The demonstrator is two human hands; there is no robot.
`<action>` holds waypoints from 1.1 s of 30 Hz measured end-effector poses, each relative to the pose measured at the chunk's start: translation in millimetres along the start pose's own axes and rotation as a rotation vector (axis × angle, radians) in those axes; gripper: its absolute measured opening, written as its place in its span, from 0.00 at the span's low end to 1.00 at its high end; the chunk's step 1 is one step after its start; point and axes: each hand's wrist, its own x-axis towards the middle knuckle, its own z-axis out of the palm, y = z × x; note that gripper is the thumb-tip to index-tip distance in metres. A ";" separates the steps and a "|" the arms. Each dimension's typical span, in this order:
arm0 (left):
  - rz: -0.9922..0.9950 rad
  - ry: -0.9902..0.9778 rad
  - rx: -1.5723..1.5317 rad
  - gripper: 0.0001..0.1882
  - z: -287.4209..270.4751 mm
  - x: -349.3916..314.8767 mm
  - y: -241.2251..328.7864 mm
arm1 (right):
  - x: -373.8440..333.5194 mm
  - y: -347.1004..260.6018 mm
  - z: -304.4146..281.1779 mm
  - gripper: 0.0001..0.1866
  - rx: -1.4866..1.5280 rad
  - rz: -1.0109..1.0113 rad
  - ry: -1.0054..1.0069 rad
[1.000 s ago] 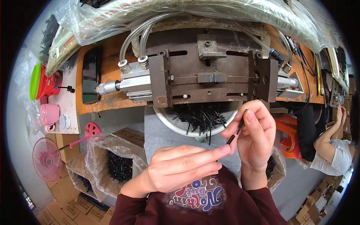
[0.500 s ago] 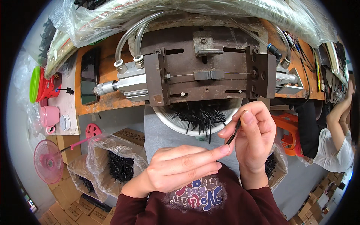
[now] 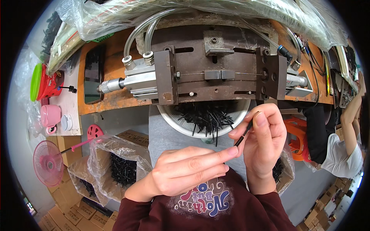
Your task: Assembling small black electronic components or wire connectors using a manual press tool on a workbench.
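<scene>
A slim black rod [image 3: 244, 134] with a thicker lower end slants between my hands in front of my chest. My right hand [image 3: 266, 148] pinches its upper part between thumb and fingers. The fingers of my left hand [image 3: 189, 167] lie straight and together, with the fingertips at the rod's lower end; the left thumb is hidden. Just beyond my hands, a white basin [image 3: 178, 129] on my lap holds a heap of similar thin black pieces [image 3: 204, 117].
A brown metal fixture [image 3: 216, 87] with silver air cylinders [image 3: 140, 81] and clear hoses stands on the wooden bench. Bagged boxes of black parts [image 3: 123, 169] and a pink fan [image 3: 49, 163] are at left. Another person [image 3: 341, 154] sits at right near an orange stool [image 3: 295, 136].
Both hands keep hold of the black rod, which has shifted slightly to the right with my right hand. The view has moved a little, so the fixture appears farther right.
</scene>
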 end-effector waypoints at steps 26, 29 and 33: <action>-0.026 -0.006 0.005 0.15 2.1 1.4 -3.4 | 1.1 8.2 -6.4 0.08 -0.036 -0.060 -0.043; -0.048 -0.003 -0.007 0.14 1.5 2.1 -2.1 | -0.5 8.7 -5.8 0.07 -0.034 -0.070 -0.067; -0.043 0.013 -0.001 0.14 2.5 2.2 -2.1 | -1.4 8.2 -4.6 0.07 -0.027 -0.060 -0.085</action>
